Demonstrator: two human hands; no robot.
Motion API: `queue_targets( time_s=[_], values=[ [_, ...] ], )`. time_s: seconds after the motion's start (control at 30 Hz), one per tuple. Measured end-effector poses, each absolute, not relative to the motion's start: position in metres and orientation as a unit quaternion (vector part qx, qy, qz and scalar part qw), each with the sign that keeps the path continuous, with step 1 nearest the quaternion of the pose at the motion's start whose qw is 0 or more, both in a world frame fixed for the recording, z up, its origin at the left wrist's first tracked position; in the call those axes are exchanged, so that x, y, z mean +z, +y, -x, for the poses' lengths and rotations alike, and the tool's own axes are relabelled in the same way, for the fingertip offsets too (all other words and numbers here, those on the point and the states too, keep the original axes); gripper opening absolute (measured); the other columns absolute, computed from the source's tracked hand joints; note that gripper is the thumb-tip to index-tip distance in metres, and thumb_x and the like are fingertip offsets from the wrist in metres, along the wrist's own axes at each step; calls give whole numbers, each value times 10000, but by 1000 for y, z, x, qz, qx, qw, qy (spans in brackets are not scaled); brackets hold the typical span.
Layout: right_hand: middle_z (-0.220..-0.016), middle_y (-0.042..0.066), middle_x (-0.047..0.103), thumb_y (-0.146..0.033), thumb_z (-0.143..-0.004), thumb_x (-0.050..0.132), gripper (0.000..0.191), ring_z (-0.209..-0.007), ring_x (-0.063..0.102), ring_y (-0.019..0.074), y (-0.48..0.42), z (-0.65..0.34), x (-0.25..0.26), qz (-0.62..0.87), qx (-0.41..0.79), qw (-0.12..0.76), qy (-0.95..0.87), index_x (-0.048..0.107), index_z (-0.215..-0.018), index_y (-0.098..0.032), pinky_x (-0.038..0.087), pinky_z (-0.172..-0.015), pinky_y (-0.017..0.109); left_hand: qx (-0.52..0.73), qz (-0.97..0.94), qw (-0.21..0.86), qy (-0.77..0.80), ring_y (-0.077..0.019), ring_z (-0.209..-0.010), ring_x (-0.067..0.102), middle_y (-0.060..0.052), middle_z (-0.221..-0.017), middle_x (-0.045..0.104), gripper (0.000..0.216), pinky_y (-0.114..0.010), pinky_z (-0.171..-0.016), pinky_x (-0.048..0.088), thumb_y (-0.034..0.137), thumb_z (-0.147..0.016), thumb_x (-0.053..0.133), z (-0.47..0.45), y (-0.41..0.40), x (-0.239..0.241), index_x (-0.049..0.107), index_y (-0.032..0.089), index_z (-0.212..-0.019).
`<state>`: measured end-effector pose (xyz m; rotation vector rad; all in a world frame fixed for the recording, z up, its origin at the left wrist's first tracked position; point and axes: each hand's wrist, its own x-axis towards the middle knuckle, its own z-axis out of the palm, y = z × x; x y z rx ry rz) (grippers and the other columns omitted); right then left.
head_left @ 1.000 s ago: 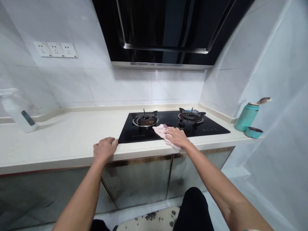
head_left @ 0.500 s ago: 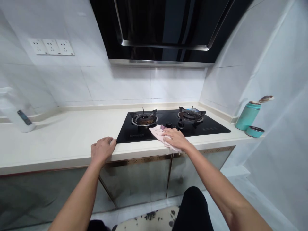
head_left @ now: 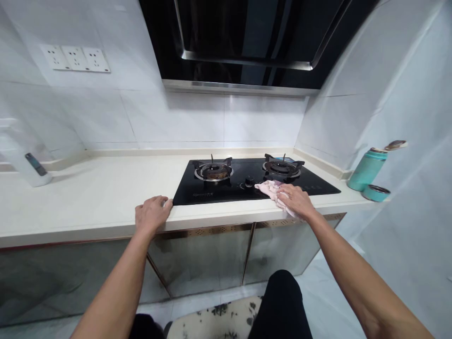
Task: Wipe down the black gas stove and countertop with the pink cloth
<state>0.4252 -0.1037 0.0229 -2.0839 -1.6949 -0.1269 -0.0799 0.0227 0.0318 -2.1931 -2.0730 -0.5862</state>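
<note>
My right hand (head_left: 296, 199) presses a pale pink cloth (head_left: 270, 188) flat on the front right of the black glass gas hob (head_left: 219, 194), just before the right burner (head_left: 281, 168). Its fingers lie over the cloth, close together. My left hand (head_left: 151, 214) rests palm down on the cream worktop (head_left: 88, 197) at its front edge, fingers curled over the edge, beside the hob's left front corner. The left burner (head_left: 213, 171) and two knobs (head_left: 249, 181) sit behind.
A teal flask (head_left: 366, 168) and its cup (head_left: 375, 193) stand at the worktop's right end. A white spray bottle (head_left: 28, 162) stands far left by the wall. A black hood (head_left: 243, 42) hangs above. Cabinet doors (head_left: 197, 259) are below.
My right hand has slid the pink cloth to the right along the hob's front, from before the left burner to before the right one. My left hand has stayed put.
</note>
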Motion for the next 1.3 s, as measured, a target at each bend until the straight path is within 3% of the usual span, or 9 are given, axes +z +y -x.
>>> queue_targets(
  time_s=[0.2, 0.43, 0.63, 1.0, 1.3],
  values=[
    [-1492, 91, 615, -509, -991, 347, 506, -1241, 557, 398, -125, -467, 21, 828, -66, 235, -504, 758, -1214, -315, 428, -995, 572, -192, 712, 36, -675, -350, -1376, 567, -102, -1461, 677, 562, -512, -1133, 397, 517, -988, 354, 79, 22, 31, 756, 237, -1264],
    [-1488, 130, 586, -495, -990, 333, 526, -1251, 527, 413, -128, -460, 21, 858, -86, 217, -457, 716, -1278, -279, 406, -1005, 578, -199, 711, 41, -673, -390, -1336, 584, -139, -1415, 700, 581, -553, -1111, 409, 518, -978, 360, 76, 22, 32, 770, 207, -1249],
    [-1470, 149, 590, -467, -988, 434, 480, -1186, 507, 386, -126, -367, 10, 812, -146, 198, -529, 707, -1309, -237, 400, -962, 528, -188, 708, 44, -680, -392, -1317, 598, -147, -1409, 700, 579, -541, -1091, 414, 502, -971, 357, 71, 20, 35, 768, 197, -1241],
    [-1319, 112, 641, -492, -1033, 475, 363, -1071, 493, 306, -78, -135, 9, 618, -171, 249, -726, 712, -1139, -238, 374, -860, 460, -183, 711, 39, -678, -378, -1360, 574, -153, -1435, 682, 567, -552, -1112, 391, 495, -984, 359, 74, 16, 37, 751, 196, -1263],
    [-1389, 94, 611, -526, -1066, 405, 407, -1100, 485, 299, -85, -150, 17, 590, -141, 217, -765, 678, -1194, -252, 392, -896, 458, -206, 713, 30, -670, -370, -1327, 600, -128, -1388, 717, 538, -545, -1098, 404, 492, -993, 376, 75, 12, 36, 778, 209, -1211]
  ],
)
